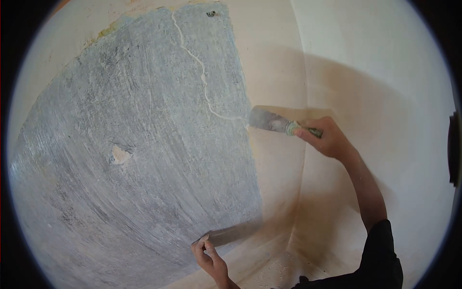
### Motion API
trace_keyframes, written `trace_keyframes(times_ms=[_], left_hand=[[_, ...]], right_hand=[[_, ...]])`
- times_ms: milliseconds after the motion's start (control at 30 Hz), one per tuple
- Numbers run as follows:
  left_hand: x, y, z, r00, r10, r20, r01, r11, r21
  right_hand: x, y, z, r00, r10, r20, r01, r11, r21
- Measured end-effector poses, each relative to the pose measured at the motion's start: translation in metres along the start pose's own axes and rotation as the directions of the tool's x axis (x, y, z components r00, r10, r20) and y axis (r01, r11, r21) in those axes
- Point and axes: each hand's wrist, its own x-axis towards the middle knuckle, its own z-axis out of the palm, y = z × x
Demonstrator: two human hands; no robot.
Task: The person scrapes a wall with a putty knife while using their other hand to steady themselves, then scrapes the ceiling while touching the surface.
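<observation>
My right hand (325, 137) is wrapped round the handle of a putty knife (269, 119), whose wide blade points left at the edge of the grey wall patch (183, 144). The blade tip is beside the right end of a thin whitish line (204, 79) that winds down the patch. Low in the view, my left hand (209, 255) pinches the end of a flat, dark tool (233, 234) that extends to the right; its exact shape is hard to make out.
Cream wall (274, 58) borders the grey patch, with a room corner to its right. A pale chipped spot (120, 154) and a small dark hole (211, 14) mark the patch. A dark object (454, 149) stands at the far right edge.
</observation>
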Motion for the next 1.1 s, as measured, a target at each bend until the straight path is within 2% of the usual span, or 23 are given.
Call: trace_keyframes(times_ms=[67,133,167,200,233,267,300,367,500,600,667,800,867,1100], left_hand=[[0.0,0.006,0.006,1.0,-0.005,-0.013,0.005,1.0,0.014],[0.002,0.007,0.005,1.0,-0.012,-0.016,0.012,0.999,0.043],[0.0,0.004,0.007,0.999,-0.003,-0.04,0.004,1.0,0.02],[-0.001,0.004,0.009,0.997,0.004,-0.072,-0.004,1.0,-0.005],[-0.002,0.006,0.011,0.996,0.003,-0.086,-0.003,1.0,-0.003],[-0.001,0.01,0.012,0.997,-0.016,-0.077,0.021,0.998,0.058],[0.0,0.013,0.011,0.997,-0.037,-0.063,0.045,0.991,0.124],[-0.001,0.012,0.008,0.997,-0.044,-0.059,0.051,0.992,0.117],[0.0,0.008,0.008,0.998,-0.013,-0.054,0.016,0.998,0.069],[0.0,0.004,0.011,0.997,0.004,-0.078,0.003,0.996,0.085],[-0.001,0.005,0.01,0.997,0.0,-0.075,0.009,0.993,0.116],[-0.001,0.011,0.014,0.996,-0.032,-0.082,0.042,0.991,0.13],[0.0,0.011,0.016,0.996,-0.011,-0.089,0.022,0.991,0.129],[-0.002,0.011,0.019,0.994,-0.05,-0.099,0.063,0.99,0.125]], right_hand=[[-0.011,0.006,0.007,1.0,-0.013,-0.019,0.012,1.0,-0.012],[-0.034,0.013,0.037,0.995,0.098,-0.017,-0.096,0.992,0.082],[-0.05,0.013,0.059,0.979,0.202,0.018,-0.2,0.95,0.238],[-0.063,0.01,0.081,0.954,0.291,0.07,-0.295,0.876,0.381],[-0.071,0.002,0.1,0.947,0.3,0.113,-0.315,0.807,0.498],[-0.07,-0.005,0.113,0.941,0.302,0.155,-0.332,0.72,0.609],[-0.061,-0.013,0.118,0.943,0.294,0.159,-0.327,0.716,0.617],[-0.052,-0.03,0.121,0.932,0.228,0.28,-0.359,0.498,0.789],[-0.056,-0.032,0.13,0.913,0.273,0.303,-0.389,0.365,0.846],[-0.072,-0.023,0.138,0.908,0.215,0.361,-0.413,0.305,0.858],[-0.073,-0.028,0.131,0.876,0.294,0.382,-0.46,0.276,0.844],[-0.056,-0.032,0.113,0.874,0.311,0.372,-0.466,0.325,0.823],[-0.06,-0.031,0.111,0.832,0.374,0.41,-0.533,0.336,0.776],[-0.049,-0.039,0.096,0.837,0.324,0.44,-0.527,0.263,0.808]])
